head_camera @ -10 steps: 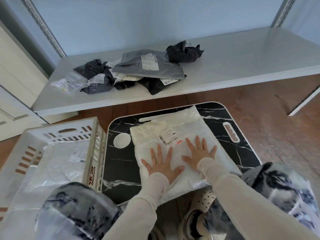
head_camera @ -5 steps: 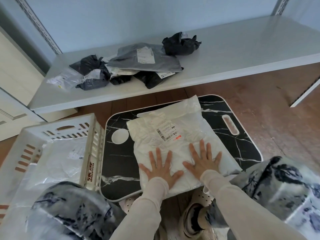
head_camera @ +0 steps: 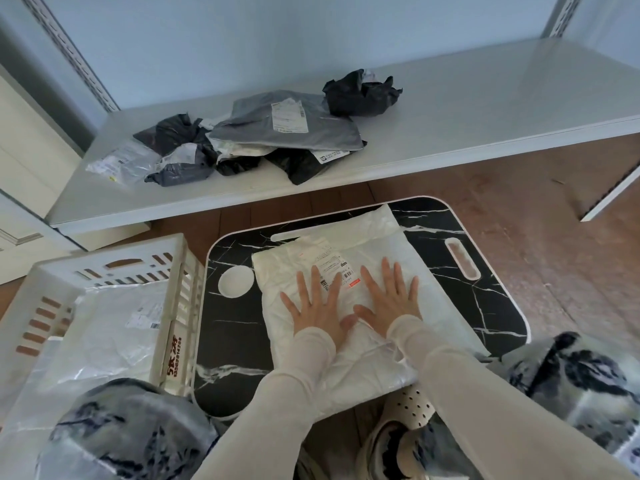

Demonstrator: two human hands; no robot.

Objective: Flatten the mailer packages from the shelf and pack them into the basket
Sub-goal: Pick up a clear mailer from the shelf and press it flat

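Note:
A white mailer package (head_camera: 374, 244) with a shipping label lies flat on a black marble-patterned lap table (head_camera: 491, 306). My left hand (head_camera: 317, 308) and my right hand (head_camera: 389, 296) press on it side by side, palms down, fingers straight and spread. To the left stands a white plastic basket (head_camera: 104, 265) with white mailers (head_camera: 114, 327) lying inside. On the white shelf (head_camera: 485, 109) behind sits a heap of grey and black mailers (head_camera: 277, 129), with a crumpled black one (head_camera: 360, 93) to its right.
A clear plastic bag (head_camera: 117, 162) lies at the shelf's left end. Brown wooden floor (head_camera: 554, 230) shows right of the lap table. My knees in patterned trousers flank the table at the bottom, with a perforated white shoe (head_camera: 412, 407) between them.
Both hands have slid up the white mailer from its near edge toward the label, still pressing flat. The camera has dipped slightly.

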